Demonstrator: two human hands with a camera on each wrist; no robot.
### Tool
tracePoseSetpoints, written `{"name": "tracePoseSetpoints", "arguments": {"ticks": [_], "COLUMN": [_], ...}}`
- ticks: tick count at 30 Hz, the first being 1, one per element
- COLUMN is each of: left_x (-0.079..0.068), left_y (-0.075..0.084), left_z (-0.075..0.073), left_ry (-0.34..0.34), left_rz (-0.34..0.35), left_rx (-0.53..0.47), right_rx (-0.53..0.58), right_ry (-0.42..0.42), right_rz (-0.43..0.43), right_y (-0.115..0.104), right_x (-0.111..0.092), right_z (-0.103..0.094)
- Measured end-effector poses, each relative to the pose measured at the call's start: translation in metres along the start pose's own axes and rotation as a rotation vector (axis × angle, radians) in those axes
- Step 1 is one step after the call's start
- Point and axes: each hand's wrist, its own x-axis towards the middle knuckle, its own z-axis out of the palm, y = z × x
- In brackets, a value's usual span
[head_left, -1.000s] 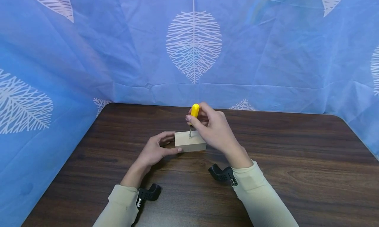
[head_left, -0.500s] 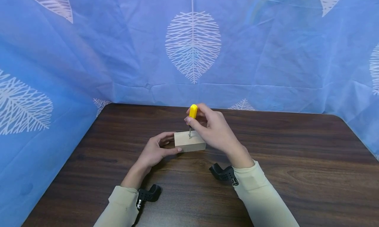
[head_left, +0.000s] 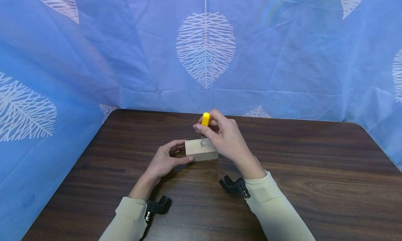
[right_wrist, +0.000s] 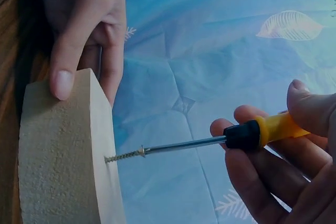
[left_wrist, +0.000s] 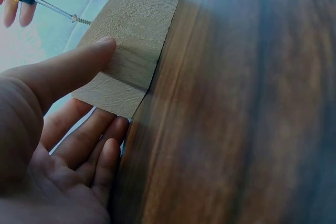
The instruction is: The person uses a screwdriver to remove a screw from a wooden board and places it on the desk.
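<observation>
Brown tabletop (head_left: 301,202) across the lower frame of the head view, with right hand (head_left: 231,140) right of centre and left hand (head_left: 161,160) left of centre. Brace the pale wooden block (head_left: 205,154), just below frame centre and gripped at one end by the left hand, and line up the yellow-handled screwdriver (head_left: 205,119), nearly upright above and pinched in the right hand, with the screw (right_wrist: 125,156) at mid-left of the right-wrist view, tip in the wood. Turn with steady downward pressure, likely the best guard against slipping off the screw.
</observation>
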Motion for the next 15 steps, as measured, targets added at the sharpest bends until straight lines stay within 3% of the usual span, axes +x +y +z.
{"name": "tracePoseSetpoints", "arguments": {"ticks": [9,15], "left_x": [-0.0002,0.0001], "left_y": [0.0005,0.0011], "left_z": [0.0012,0.0015], "left_ry": [0.007,0.004], "left_rz": [-0.010,-0.006], "left_rx": [-0.003,-0.004], "right_rx": [-0.043,-0.004], "right_ry": [0.103,0.108], "right_rz": [-0.011,-0.012], "right_y": [0.0018,0.0007], "right_x": [0.0006,0.0002], "right_z": [-0.0005,-0.0015]}}
